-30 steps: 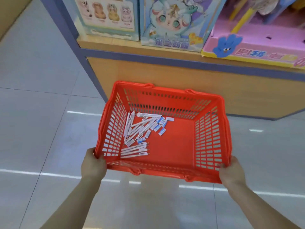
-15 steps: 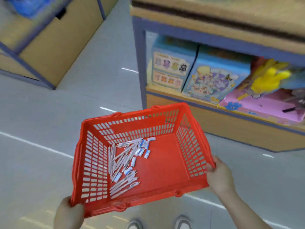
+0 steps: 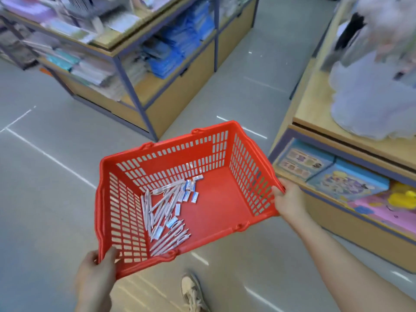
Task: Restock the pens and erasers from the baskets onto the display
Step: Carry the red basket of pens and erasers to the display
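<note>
I carry a red plastic basket (image 3: 222, 199) in front of me above the grey floor. My left hand (image 3: 96, 273) grips its near-left corner, thumb over the rim. My right hand (image 3: 290, 199) grips the right rim. On the basket's floor, toward the left wall, lie several white pens (image 3: 162, 212) and several small blue-and-white erasers (image 3: 190, 191).
A shelf unit (image 3: 157, 91) with stacked notebooks and blue packs stands ahead on the left. A wooden display (image 3: 351, 154) with toy boxes and plush toys runs along the right. A grey aisle (image 3: 243, 93) lies between them. A shoe (image 3: 191, 291) shows below the basket.
The view has swung left, away from the toy shelf and toward the aisle and the notebook shelves. The basket stays in both hands and has turned with me.
</note>
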